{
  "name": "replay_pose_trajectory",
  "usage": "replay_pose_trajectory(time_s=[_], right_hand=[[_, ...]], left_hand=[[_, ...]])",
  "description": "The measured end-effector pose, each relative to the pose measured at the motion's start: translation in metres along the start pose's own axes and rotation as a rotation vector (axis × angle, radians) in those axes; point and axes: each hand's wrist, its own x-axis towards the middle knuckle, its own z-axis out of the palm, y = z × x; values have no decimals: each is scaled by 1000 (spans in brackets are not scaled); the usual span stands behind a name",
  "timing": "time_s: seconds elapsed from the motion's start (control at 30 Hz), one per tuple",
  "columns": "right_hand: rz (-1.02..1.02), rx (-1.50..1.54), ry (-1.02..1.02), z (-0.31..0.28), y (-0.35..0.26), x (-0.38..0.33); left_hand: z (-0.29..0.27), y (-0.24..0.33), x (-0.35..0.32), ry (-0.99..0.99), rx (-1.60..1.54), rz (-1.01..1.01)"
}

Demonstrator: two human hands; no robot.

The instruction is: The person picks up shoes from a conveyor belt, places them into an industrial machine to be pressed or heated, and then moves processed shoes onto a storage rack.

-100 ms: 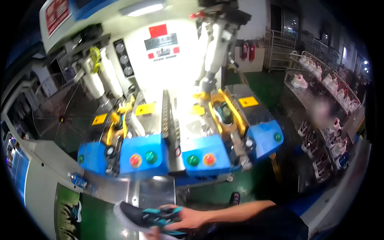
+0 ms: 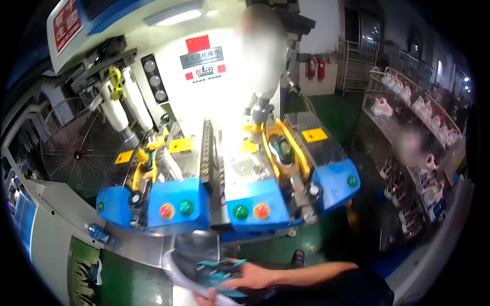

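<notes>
A dark sneaker point(image 2: 186, 262) with teal lacing and a pale sole lies in my two hands at the bottom of the head view, its toe toward the upper left. My right hand point(image 2: 250, 275) comes in from the right and grips the shoe around its ankle opening. Beneath the sole side, the fingers of my left hand point(image 2: 205, 297) press on the shoe; the rest of that hand is cut off. Beyond stands a machine with two stations. Between the yellow clamp arms point(image 2: 302, 153) of its right station sits another dark sneaker point(image 2: 282, 149).
Blue control boxes point(image 2: 178, 196) with green and red buttons line the machine's front. At right, a rack point(image 2: 380, 125) carries several shoes. A fan point(image 2: 76, 153) stands left, a bottle point(image 2: 97, 233) lies near the left panel, and a sandal point(image 2: 298, 257) shows on the green floor.
The sneaker in my hands has shifted right, and its toe has swung up toward the machine. Both hands keep hold of it. The whole view has shifted slightly.
</notes>
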Motion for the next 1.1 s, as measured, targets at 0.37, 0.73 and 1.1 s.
replay_pose_trajectory(time_s=[0.37,0.73,1.1], right_hand=[[-433,44,962,-228,-151,-218],[-409,10,1060,-220,-120,-278],[159,246,1058,-283,-225,-136]], left_hand=[[305,-24,252,-343,558,104],[388,-84,471,-278,926,215],[225,79,183,-357,71,-62]])
